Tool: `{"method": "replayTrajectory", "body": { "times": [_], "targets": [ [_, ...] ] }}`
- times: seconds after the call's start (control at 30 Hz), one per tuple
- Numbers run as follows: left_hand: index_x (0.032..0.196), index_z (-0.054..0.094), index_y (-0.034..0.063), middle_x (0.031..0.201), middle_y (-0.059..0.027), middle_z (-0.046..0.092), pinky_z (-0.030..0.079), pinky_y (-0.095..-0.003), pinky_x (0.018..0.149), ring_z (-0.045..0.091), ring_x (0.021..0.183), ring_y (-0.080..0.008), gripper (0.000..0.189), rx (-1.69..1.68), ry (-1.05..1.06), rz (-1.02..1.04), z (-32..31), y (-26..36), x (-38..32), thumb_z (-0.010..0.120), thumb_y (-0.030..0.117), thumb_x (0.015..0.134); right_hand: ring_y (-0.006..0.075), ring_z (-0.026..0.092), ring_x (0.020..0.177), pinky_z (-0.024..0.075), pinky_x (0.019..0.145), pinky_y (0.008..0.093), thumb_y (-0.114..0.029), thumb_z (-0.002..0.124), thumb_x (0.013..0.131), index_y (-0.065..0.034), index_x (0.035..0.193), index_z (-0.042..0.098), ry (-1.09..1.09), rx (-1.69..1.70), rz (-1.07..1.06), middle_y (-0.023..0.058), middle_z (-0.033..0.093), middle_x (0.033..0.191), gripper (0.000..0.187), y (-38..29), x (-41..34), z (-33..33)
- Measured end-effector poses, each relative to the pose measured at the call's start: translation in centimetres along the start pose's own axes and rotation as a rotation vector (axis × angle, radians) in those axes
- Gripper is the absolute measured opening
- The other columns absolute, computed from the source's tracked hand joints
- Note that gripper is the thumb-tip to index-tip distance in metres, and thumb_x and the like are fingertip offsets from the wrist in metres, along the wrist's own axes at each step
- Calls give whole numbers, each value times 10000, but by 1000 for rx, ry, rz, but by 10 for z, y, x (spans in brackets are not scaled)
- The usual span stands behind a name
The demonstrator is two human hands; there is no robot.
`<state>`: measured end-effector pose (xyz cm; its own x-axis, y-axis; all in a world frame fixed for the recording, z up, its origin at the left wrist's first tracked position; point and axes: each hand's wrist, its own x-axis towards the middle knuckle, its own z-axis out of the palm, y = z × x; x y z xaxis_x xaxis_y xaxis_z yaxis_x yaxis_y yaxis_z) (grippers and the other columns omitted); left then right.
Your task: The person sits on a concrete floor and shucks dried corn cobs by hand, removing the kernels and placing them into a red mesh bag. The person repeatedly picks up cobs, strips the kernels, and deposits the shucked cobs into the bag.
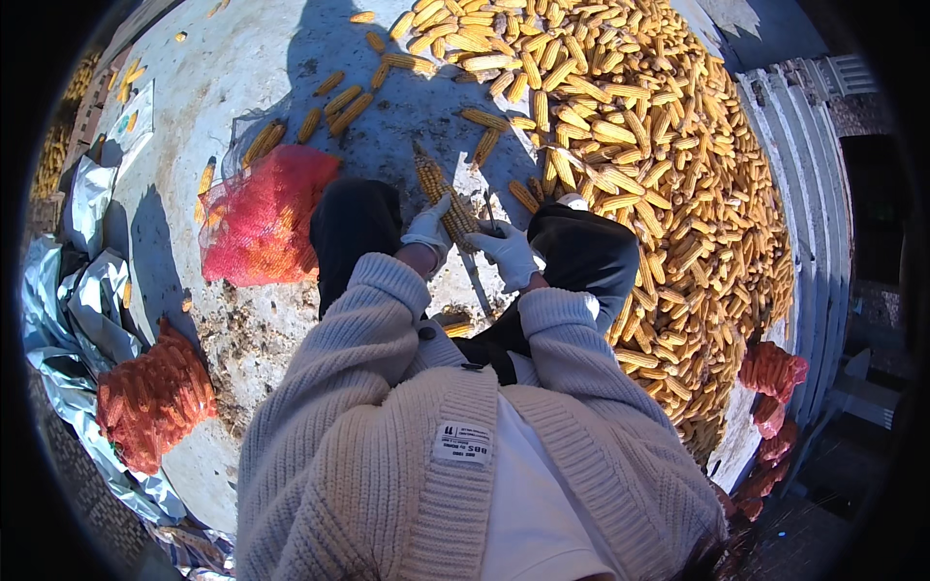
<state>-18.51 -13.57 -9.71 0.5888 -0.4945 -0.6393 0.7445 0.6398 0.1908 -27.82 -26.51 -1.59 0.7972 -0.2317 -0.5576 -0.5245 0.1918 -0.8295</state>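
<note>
An ear of corn [443, 196] is held between my knees, its narrow dark tip pointing away from me. My left hand [429, 226], in a white glove, grips its left side. My right hand [506, 250], gloved too, touches the ear's lower end and holds a thin pointed tool [490, 209] with a dark handle; its exact kind cannot be told. A red mesh bag [269, 218] with ears inside lies beside my left knee. Several loose ears [350, 114] rest on the concrete beyond it.
A large heap of corn ears [676, 218] spreads along my right side, up to a ribbed pale metal structure [799, 174]. Filled red mesh bags stand at the lower left [156, 399] and far right [771, 372]. Silvery sheeting [102, 305] lies along the left edge.
</note>
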Motion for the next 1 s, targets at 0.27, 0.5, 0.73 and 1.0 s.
{"method": "replayTrajectory", "body": {
  "times": [0.27,0.5,0.73,1.0],
  "targets": [
    [1177,537,44,1030,-129,631,518,-460,861,628,947,-307,273,55,38,32,1,3,-4,593,175,944,74,509,551,400,493,235,-162,757,802,-8,904,672,148,40,-44,6,609,707,203,19,16,-11],
    [1151,565,49,1053,-124,637,495,-478,899,617,983,-310,297,-121,3,-32,1,8,-3,638,212,914,119,535,546,424,474,258,-110,733,773,-14,912,633,326,-171,144,36,596,704,196,59,47,-36],
    [1122,582,44,1029,-111,636,496,-470,888,615,962,-304,280,-122,-38,-36,6,1,1,648,213,909,231,664,626,525,582,329,-169,650,741,19,1003,639,497,-736,59,172,678,800,323,107,70,-73],
    [1094,620,58,987,-85,654,487,-474,869,615,915,-291,254,-81,52,8,-4,6,4,634,243,920,147,561,517,435,486,292,-186,657,789,-10,883,665,437,-258,173,55,617,645,199,35,31,-37]
  ]
}}
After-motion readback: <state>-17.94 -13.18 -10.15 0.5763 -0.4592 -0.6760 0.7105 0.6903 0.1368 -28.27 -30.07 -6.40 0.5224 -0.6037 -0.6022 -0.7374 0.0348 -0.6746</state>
